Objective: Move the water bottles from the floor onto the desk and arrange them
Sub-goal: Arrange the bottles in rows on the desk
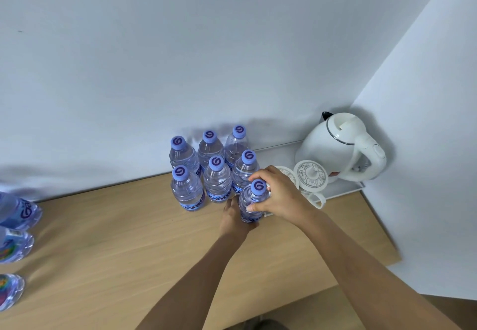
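Bottle (pixel 251 202) upright in left hand (pixel 233 217) and right hand (pixel 280 195), beside six bottles (pixel 215 167), tray (pixel 343 189) behind.

Seven clear bottles, blue caps, upright on desk (pixel 129 226)
Six-bottle cluster (pixel 215 167) by wall, 2 rows; seventh bottle (pixel 251 202) at front-right.

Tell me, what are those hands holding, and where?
One water bottle: right hand grips its neck and shoulder, left hand steadies its lower body.
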Demonstrator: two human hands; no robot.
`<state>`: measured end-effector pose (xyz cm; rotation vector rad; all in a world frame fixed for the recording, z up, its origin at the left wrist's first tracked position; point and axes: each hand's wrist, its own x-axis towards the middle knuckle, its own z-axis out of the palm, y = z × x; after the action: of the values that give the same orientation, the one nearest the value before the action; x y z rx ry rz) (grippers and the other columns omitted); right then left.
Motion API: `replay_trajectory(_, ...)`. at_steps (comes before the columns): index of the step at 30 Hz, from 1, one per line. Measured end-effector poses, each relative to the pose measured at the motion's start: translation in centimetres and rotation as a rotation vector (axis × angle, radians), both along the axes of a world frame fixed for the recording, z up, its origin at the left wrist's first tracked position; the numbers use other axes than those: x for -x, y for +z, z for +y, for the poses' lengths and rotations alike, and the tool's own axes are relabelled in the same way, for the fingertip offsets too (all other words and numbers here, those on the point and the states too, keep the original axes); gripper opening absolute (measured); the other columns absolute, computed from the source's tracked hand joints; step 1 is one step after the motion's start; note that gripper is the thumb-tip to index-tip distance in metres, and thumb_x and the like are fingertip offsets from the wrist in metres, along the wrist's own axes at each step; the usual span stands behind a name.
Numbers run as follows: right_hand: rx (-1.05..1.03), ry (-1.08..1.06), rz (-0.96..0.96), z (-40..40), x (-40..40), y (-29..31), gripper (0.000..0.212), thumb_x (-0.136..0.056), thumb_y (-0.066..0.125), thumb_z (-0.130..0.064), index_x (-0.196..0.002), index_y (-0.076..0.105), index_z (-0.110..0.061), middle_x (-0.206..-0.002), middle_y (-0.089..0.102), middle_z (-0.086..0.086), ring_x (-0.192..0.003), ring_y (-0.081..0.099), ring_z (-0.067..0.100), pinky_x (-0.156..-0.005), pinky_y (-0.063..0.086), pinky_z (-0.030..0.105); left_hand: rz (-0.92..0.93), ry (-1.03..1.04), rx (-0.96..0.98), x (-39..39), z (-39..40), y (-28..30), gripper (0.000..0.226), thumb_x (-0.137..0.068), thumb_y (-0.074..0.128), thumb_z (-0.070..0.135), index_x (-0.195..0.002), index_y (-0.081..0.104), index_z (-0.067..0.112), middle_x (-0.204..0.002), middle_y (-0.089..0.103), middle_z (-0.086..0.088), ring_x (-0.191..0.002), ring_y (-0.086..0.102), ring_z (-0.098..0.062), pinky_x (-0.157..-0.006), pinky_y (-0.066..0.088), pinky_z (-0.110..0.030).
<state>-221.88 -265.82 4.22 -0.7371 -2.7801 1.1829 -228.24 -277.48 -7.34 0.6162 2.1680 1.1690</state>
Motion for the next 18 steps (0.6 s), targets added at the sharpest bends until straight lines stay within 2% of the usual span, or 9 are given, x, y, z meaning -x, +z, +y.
replay_trajectory(4, 0.0, 0.018, 0.048, -0.3, 0.0, 1.0, 0.058, -0.061, 0.088, -0.033, -0.111, 0.058, -0.029, -0.107, 0.053, -0.01, -0.098, 0.052, 0.008, -0.081, 0.041, 0.022, -0.01, 0.013, 0.004, 0.0, -0.7, 0.1, 0.084, -0.062, 0.083, 0.002, -0.135, 0.041, 0.007, -0.133, 0.047, -0.009, -0.122, 0.047, -0.025, -0.1, 0.044, -0.041)
replay_trajectory(7, -0.034, 0.028, 0.112, -1.0, 0.4, 2.4, 0.054, -0.066, 0.086, -0.035, -0.112, 0.059, -0.028, -0.109, 0.054, -0.013, -0.102, 0.052, 0.004, -0.082, 0.04, 0.021, 0.006, 0.045, 0.041, 0.1, -1.9, 0.1, 0.081, -0.068, 0.081, 0.005, -0.136, 0.039, 0.006, -0.135, 0.044, -0.009, -0.125, 0.044, -0.024, -0.098, 0.041, -0.031)
replay_trajectory(12, -0.037, 0.141, 0.195, -3.9, 2.0, 4.5, 0.049, -0.072, 0.082, -0.034, -0.116, 0.059, -0.029, -0.115, 0.058, -0.011, -0.11, 0.051, 0.004, -0.089, 0.042, 0.022, -0.021, 0.213, 0.039, 0.0, -5.0, 0.6, 0.073, -0.072, 0.078, 0.004, -0.134, 0.039, 0.007, -0.132, 0.043, -0.009, -0.12, 0.046, -0.024, -0.096, 0.044, -0.036)
replay_trajectory(18, 0.027, 0.34, 0.187, -10.7, 6.0, 4.7, 0.054, -0.073, 0.081, -0.039, -0.121, 0.057, -0.03, -0.122, 0.056, -0.014, -0.117, 0.049, 0.005, -0.096, 0.041, 0.025, 0.011, 0.494, -0.048, 1.2, -11.9, 1.5, 0.059, -0.072, 0.078, 0.003, -0.123, 0.048, 0.005, -0.119, 0.047, -0.001, -0.106, 0.045, -0.015, -0.09, 0.043, -0.032)
